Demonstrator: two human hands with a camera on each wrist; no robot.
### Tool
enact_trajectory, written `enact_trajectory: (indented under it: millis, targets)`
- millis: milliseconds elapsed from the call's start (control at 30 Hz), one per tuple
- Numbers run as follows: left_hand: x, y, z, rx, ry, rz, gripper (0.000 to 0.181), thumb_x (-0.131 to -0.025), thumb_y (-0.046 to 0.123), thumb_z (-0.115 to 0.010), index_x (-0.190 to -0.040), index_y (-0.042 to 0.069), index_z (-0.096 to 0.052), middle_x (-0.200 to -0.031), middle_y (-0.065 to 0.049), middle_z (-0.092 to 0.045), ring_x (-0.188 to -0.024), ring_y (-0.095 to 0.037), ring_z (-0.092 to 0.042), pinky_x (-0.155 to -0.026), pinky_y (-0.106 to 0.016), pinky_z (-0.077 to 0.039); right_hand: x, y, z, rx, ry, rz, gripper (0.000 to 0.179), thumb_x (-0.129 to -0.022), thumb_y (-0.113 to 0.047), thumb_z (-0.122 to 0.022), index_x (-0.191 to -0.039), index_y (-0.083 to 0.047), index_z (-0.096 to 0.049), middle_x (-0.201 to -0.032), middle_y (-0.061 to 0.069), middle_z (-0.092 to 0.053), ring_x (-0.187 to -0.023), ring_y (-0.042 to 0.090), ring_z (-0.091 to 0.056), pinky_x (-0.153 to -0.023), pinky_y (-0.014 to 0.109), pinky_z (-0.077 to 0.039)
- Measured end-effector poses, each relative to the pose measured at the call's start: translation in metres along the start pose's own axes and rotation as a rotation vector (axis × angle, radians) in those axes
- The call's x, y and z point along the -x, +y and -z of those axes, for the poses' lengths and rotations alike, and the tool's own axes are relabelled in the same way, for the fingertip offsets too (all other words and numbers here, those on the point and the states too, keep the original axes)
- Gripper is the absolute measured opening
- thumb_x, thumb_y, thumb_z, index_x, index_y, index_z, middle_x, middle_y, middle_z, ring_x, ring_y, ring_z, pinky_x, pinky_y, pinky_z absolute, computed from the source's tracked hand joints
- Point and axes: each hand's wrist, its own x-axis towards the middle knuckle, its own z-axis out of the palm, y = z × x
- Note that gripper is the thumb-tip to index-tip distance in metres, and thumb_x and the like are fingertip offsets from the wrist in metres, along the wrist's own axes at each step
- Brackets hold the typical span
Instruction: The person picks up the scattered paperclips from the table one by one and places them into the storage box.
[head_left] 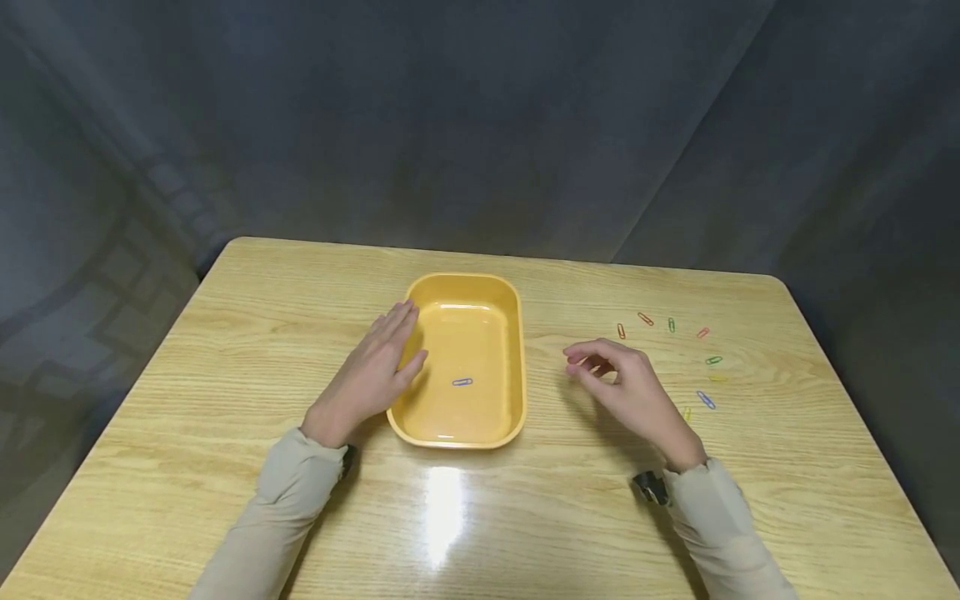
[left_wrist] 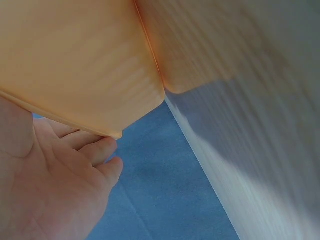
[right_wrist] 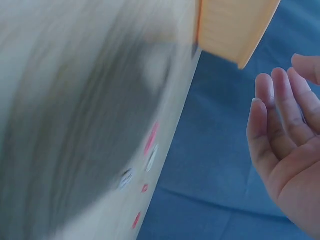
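A yellow rectangular tray sits mid-table, with one blue paper clip on its floor. My left hand rests along the tray's left rim, fingers extended and thumb spread over the inside. The left wrist view shows the tray's outer wall above that hand's fingers. To the right of the tray, my right hand hovers over the table with bent fingers and the thumb near the index finger. No clip shows at its fingertips in the right wrist view.
Several paper clips lie scattered beyond and right of the right hand, among them a red one, a green one, a pink one and a blue one. A dark curtain hangs behind the wooden table.
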Motion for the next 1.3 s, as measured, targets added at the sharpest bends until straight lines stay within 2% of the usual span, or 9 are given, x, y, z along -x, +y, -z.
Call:
enact_trajectory:
  millis: [367, 600, 900, 1100, 1300]
  targets:
    - [-0.001, -0.001, -0.001, 0.005, 0.002, 0.001, 0.066, -0.104, 0.03, -0.048, -0.153, -0.007, -0.025, -0.164, -0.02, -0.018, -0.153, -0.037, -0.018, -0.127, -0.053, -0.017, 0.009, 0.024, 0.011, 0.082, 0.06, -0.036, 0.018, -0.093, -0.007, -0.068, -0.11, -0.003, -0.072, -0.104, 0.009, -0.074, -0.085, 0.012, -0.066, -0.072, 0.019, -0.057]
    - [0.0, -0.001, 0.0, 0.004, -0.001, 0.005, 0.067, -0.103, 0.03, -0.049, -0.153, -0.007, -0.024, -0.165, -0.02, -0.017, -0.153, -0.037, -0.018, -0.127, -0.052, -0.017, 0.018, 0.035, 0.021, 0.13, 0.05, -0.115, 0.021, -0.094, -0.012, -0.068, -0.113, -0.006, -0.072, -0.101, 0.007, -0.074, -0.078, 0.008, -0.064, -0.068, 0.018, -0.055]
    - [-0.001, -0.002, -0.001, 0.008, -0.004, 0.005, 0.067, -0.104, 0.03, -0.048, -0.153, -0.008, -0.024, -0.164, -0.021, -0.017, -0.153, -0.037, -0.018, -0.128, -0.052, -0.017, 0.024, 0.039, 0.033, 0.178, -0.056, -0.212, 0.029, -0.097, -0.02, -0.065, -0.119, -0.001, -0.069, -0.1, 0.012, -0.071, -0.086, 0.025, -0.068, -0.067, 0.024, -0.055]
    - [-0.001, -0.002, -0.001, 0.01, -0.002, 0.004, 0.067, -0.104, 0.03, -0.049, -0.153, -0.007, -0.024, -0.164, -0.02, -0.017, -0.153, -0.037, -0.018, -0.128, -0.051, -0.017, 0.023, 0.038, 0.035, 0.219, -0.149, -0.245, 0.026, -0.093, -0.013, -0.069, -0.116, -0.001, -0.07, -0.097, 0.011, -0.072, -0.085, 0.021, -0.066, -0.068, 0.026, -0.054]
    - [0.0, -0.004, -0.001, 0.004, 0.0, 0.003, 0.067, -0.103, 0.031, -0.049, -0.153, -0.007, -0.024, -0.164, -0.02, -0.018, -0.153, -0.037, -0.018, -0.127, -0.052, -0.018, 0.024, 0.039, 0.033, 0.227, -0.201, -0.265, 0.028, -0.091, -0.01, -0.069, -0.117, 0.0, -0.069, -0.101, 0.011, -0.071, -0.087, 0.019, -0.064, -0.07, 0.028, -0.051]
